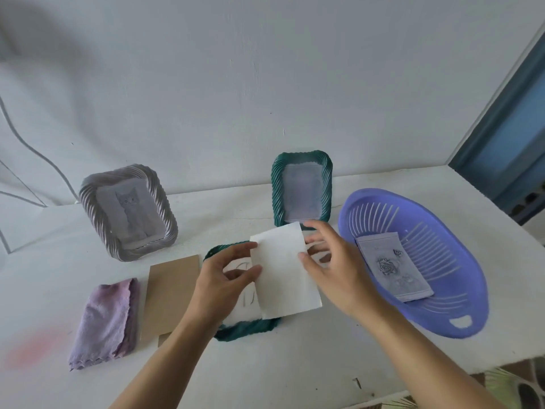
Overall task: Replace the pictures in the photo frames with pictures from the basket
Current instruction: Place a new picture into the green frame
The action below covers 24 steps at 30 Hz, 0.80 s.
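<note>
While we hold a white sheet over the green frame lying face-down on the tabletop, the job looks approx. halfway at best, w/ one frame open and nothing closed up yet. Our left hand pinches the sheet's left edge btw. thumb and fingers; our right hand pinches the right edge, thumb on top. We see only the sheet's blank side, so we can't tell if it's an old pic coming out or a new one going in. A brown backing board lies flat just beside the open frame, so re-closing is left to do. One rose pic rests in the purple basket at right, not yet used. A silver frame stands at left w/ a cat pic; a second green frame stands at the back w/ a pale pic we can't make out. Whether either was swapped, we can't say. Frames look like moulded plastic w/ twisted, rope-like ribs and rounded corners. The basket is oval, slotted plastic w/ a handle cut-out. The sheet is thin matte paper, slightly curved; the board is stiff card. A folded lilac cloth at far left looks soft, w/ a scalloped edge.
</note>
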Tool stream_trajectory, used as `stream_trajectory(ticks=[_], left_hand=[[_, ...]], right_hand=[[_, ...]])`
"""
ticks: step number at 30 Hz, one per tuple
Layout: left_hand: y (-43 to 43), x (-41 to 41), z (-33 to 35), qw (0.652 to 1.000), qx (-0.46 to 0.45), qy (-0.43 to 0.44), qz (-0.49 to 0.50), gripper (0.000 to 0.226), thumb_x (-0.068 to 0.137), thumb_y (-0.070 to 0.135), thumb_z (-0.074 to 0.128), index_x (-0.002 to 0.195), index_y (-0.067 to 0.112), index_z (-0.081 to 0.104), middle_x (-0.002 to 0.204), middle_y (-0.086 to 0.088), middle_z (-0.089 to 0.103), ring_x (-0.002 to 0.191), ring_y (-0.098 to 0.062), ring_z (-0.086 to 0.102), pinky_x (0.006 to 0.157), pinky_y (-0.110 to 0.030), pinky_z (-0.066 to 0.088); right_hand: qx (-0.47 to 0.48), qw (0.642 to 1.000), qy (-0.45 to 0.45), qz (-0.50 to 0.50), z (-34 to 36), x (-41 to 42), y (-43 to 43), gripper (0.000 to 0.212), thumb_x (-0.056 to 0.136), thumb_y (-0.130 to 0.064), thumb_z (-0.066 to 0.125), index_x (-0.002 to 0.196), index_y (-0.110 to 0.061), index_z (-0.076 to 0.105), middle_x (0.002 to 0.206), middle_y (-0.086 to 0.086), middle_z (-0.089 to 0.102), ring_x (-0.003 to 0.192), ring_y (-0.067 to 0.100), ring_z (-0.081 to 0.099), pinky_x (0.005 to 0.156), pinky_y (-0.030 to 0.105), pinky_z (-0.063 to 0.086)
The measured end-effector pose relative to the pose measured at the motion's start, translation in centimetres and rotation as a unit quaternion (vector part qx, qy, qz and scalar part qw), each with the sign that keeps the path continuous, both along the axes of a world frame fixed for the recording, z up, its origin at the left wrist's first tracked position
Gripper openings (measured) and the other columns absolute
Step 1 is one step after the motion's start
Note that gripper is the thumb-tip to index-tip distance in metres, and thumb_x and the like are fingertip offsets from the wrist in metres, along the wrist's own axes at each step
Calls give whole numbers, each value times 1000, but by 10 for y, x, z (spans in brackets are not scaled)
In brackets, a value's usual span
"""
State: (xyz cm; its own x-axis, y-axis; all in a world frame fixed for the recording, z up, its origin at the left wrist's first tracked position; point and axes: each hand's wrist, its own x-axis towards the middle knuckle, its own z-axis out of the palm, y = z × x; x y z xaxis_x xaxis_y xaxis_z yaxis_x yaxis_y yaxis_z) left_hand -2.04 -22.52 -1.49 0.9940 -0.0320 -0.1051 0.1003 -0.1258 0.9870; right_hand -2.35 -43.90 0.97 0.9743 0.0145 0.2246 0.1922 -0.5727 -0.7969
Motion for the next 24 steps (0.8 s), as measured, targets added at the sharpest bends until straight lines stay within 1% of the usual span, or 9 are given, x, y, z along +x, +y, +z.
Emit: stream_trajectory(ticks=[3, 6, 9, 11, 12, 15, 18, 21, 24], left_hand=[[-10, 10, 0, 1000, 0, 13, -10, 39, 85, 7, 76, 114, 32, 71, 104, 23, 73, 87, -24, 75, 87, -43, 55], [-24, 19, -6, 1000, 5, 23, -11, 41, 84, 13, 78, 113, 42, 70, 93, 11, 77, 76, -37, 69, 72, -40, 47], [-41, 24, -11, 999, 13, 25, -15, 41, 84, 18, 78, 112, 46, 68, 86, -2, 77, 64, -25, 54, 61, -31, 41], [-53, 26, -10, 1000, 16, 16, -16, 41, 84, 17, 79, 113, 45, 68, 88, 11, 77, 61, -33, 59, 61, -30, 42], [-59, 26, -9, 1000, 20, 13, -19, 41, 84, 17, 79, 113, 44, 69, 90, 20, 74, 68, -36, 66, 66, -31, 44], [-74, 28, -8, 999, 2, 17, -29, 43, 83, 12, 79, 115, 38, 69, 102, 34, 67, 82, -19, 74, 75, -29, 46], [-87, 29, -10, 999, 4, 15, -33, 44, 83, 11, 79, 118, 35, 68, 113, 27, 67, 81, -18, 75, 69, -18, 47], [-99, 30, -20, 996, 80, 5, -42, 47, 82, 9, 78, 122, 31, 66, 117, 18, 67, 70, -11, 73, 57, -8, 43], [-111, 29, -28, 991, 113, 7, -67, 50, 81, 10, 78, 124, 30, 64, 119, 16, 66, 69, -7, 72, 60, -14, 48]], right_hand=[[-116, 991, -71, -15, 12, 7, -29, 38, 87, -18, 71, 122, -26, 62, 106, -9, 66, 95, 8, 59, 85, 23, 47], [-223, 971, -61, -67, 11, 10, -57, 40, 84, -33, 74, 121, -25, 62, 106, -2, 63, 101, 25, 58, 85, 44, 48], [-215, 974, 57, -53, 4, 6, -76, 57, 80, -55, 71, 128, -30, 54, 106, -4, 57, 97, 22, 58, 87, 42, 50], [-211, 973, 90, -27, -2, 3, -82, 64, 78, -57, 71, 132, -33, 47, 104, -8, 57, 93, 17, 59, 85, 40, 51], [-215, 972, 89, -22, -4, 2, -83, 63, 79, -52, 73, 133, -33, 46, 101, -10, 58, 89, 15, 60, 82, 39, 52], [-195, 979, 60, -29, -6, 4, -88, 54, 79, -29, 73, 128, -34, 50, 91, -15, 60, 78, 11, 61, 75, 38, 54], [-150, 986, 48, -48, -2, 7, -96, 48, 80, -22, 71, 124, -34, 56, 88, -17, 63, 71, 4, 60, 73, 34, 54], [-98, 993, 42, -55, 6, 8, -105, 43, 82, -18, 71, 120, -35, 59, 86, -15, 68, 67, 3, 63, 72, 30, 55], [-74, 995, 42, -53, 13, 9, -113, 41, 83, -17, 71, 118, -33, 61, 85, -12, 70, 64, 3, 65, 67, 23, 55]])
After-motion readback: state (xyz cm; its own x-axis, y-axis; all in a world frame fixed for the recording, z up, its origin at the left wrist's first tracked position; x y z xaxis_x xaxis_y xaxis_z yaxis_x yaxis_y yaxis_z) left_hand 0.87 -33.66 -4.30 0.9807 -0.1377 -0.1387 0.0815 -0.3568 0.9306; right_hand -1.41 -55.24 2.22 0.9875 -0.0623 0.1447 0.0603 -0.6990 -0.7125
